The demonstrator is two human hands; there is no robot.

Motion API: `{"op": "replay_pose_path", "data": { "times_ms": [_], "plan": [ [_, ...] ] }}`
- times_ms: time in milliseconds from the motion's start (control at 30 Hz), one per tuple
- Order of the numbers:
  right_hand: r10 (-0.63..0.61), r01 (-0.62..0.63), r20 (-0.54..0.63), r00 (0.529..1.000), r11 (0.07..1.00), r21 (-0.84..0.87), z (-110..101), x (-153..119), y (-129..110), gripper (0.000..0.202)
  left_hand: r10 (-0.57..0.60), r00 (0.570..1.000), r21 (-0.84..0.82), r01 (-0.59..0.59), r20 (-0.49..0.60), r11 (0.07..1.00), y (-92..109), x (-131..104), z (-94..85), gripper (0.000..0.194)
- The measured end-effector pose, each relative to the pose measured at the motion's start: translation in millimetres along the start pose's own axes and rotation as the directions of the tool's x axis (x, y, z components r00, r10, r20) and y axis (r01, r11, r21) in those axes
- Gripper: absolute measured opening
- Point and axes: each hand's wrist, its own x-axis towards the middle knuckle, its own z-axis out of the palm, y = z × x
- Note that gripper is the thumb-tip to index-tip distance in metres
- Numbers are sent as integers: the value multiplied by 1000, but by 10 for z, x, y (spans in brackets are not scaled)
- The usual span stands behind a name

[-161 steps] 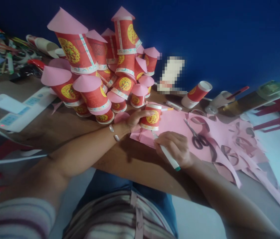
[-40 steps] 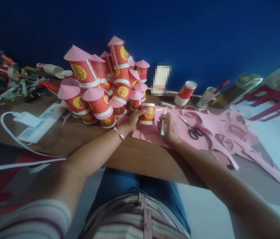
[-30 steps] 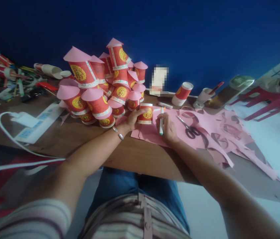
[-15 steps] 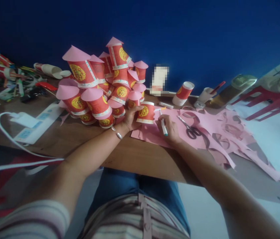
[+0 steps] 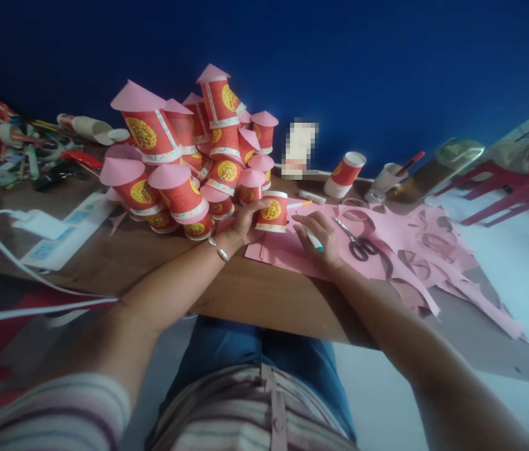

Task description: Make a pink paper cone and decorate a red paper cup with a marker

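A red paper cup (image 5: 272, 213) with a yellow emblem and white rims is upright in my left hand (image 5: 246, 224), whose fingers wrap round its left side. To its right, my right hand (image 5: 319, 238) holds a white marker (image 5: 313, 240) with a green end pointing toward me; its other end is mostly hidden by the fingers. Pink paper sheets (image 5: 287, 255) lie beneath my right hand. Just left of the held cup stands a stack of several red cups with pink cone tops (image 5: 177, 194). Dark-handled scissors (image 5: 362, 248) rest on the pink paper.
A white power strip (image 5: 67, 232) with a plugged-in cable lies at the left, near piled tools (image 5: 34, 156). Behind the paper are another red cup (image 5: 345, 175), a white cup (image 5: 386, 178) and a bottle (image 5: 437, 172). Pink scraps (image 5: 433, 250) cover the table's right side.
The marker in my right hand has tilted, its green end now lower and farther right, and its front less visible. The whole view has shifted slightly.
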Motion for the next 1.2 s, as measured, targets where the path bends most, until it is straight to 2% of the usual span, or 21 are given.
{"op": "replay_pose_path", "data": {
  "times_ms": [67, 167, 233, 300, 433, 500, 600, 800, 933, 1200],
  "plan": [
    [23, -22, -42, 999, 999, 36, -53, 44, -6, 15, -2, 1000, 6, 2, -2, 1000, -8, -1, -4, 40],
    [130, -129, -101, 986, 992, 17, -169, 92, -65, 13, -9, 1000, 23, 9, -10, 1000, -27, -8, -14, 41],
    [137, -136, -145, 980, 991, 16, -251, 99, -155, 9, -22, 999, 52, 23, -23, 998, -46, -16, -16, 43],
    [121, -118, -123, 985, 992, 34, -316, 90, -279, 6, -28, 999, 91, 31, -31, 995, -68, -25, -6, 45],
    [-53, 55, -41, 998, 998, 34, -333, 47, -503, 6, 12, 1000, 162, -10, -6, 987, -106, -37, 40, 42],
    [-181, 182, -26, 983, 981, 66, -290, 21, -551, 14, 20, 1000, 183, -17, -17, 983, -117, -41, 61, 43],
    [-248, 247, 2, 969, 966, 82, -219, -14, -548, 19, 20, 999, 218, -13, -31, 976, -121, -49, 81, 43],
    [-256, 255, 14, 966, 966, 50, -180, -35, -491, 19, 37, 999, 258, -36, -1, 965, -107, -71, 117, 41],
    [-258, 257, 17, 966, 966, 36, -175, -24, -483, 17, 42, 999, 270, -34, -24, 962, -115, -70, 126, 40],
    [-239, 237, 39, 970, 971, 43, -173, -34, -464, 20, 26, 999, 223, -19, -29, 975, -141, -57, 81, 37]
  ]
}}
